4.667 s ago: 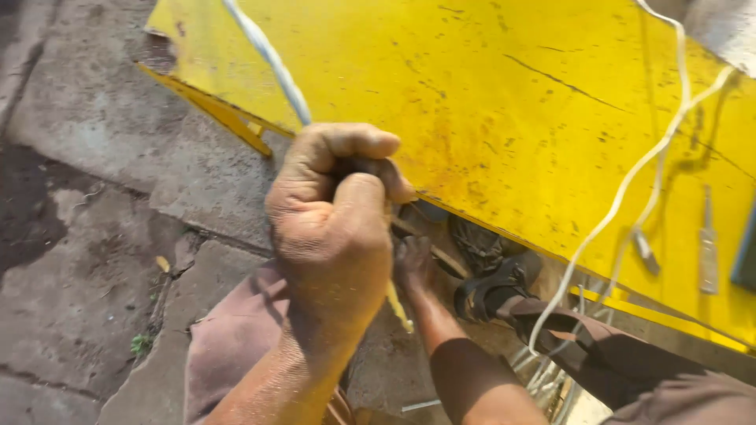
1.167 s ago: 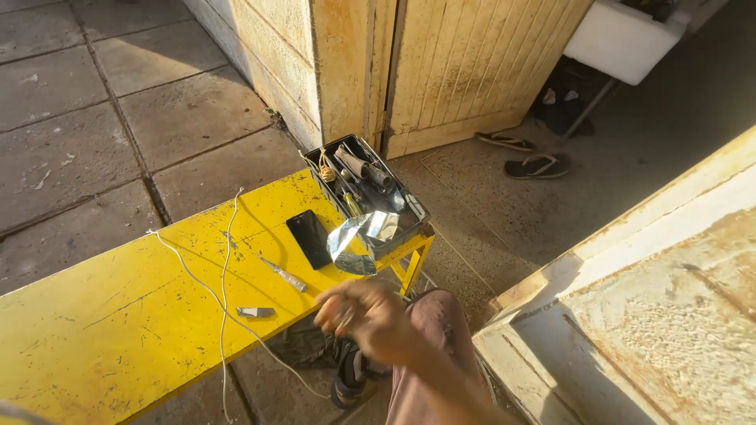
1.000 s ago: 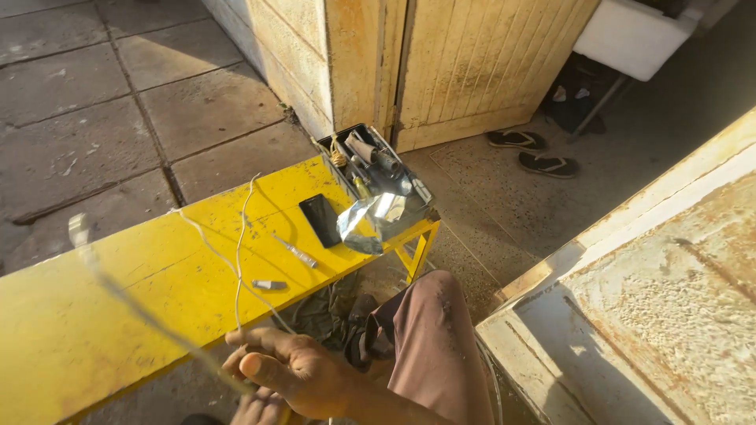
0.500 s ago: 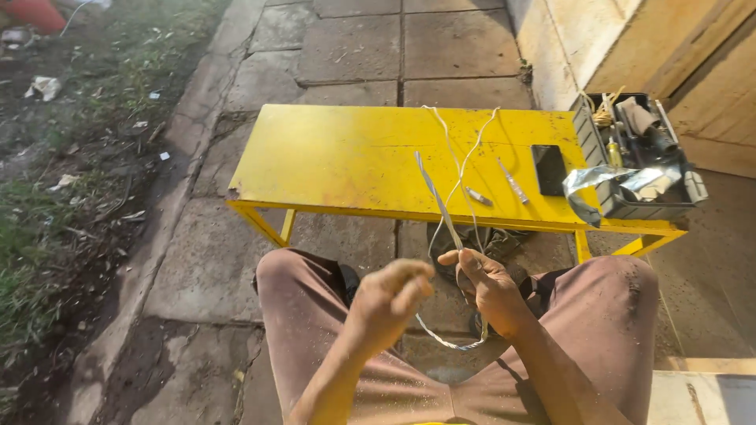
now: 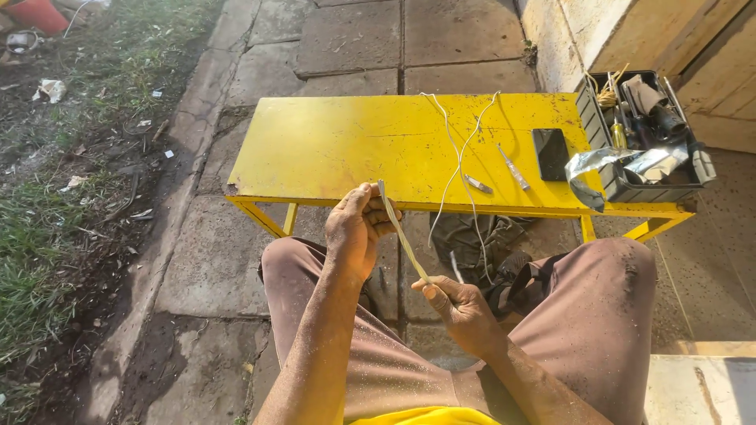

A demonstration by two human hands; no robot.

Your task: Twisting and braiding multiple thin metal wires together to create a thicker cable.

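Since half a second ago both hands have drawn apart, stretching the pale strip (image 5: 403, 236) taut. It runs diagonally in front of the yellow bench (image 5: 339, 142), its near edge just behind: upper end pinched in the left hand (image 5: 356, 232), lower end clamped in the right hand (image 5: 461, 307). White wires (image 5: 457, 149) hang off that edge, beside the strip; open room lies over the knees.
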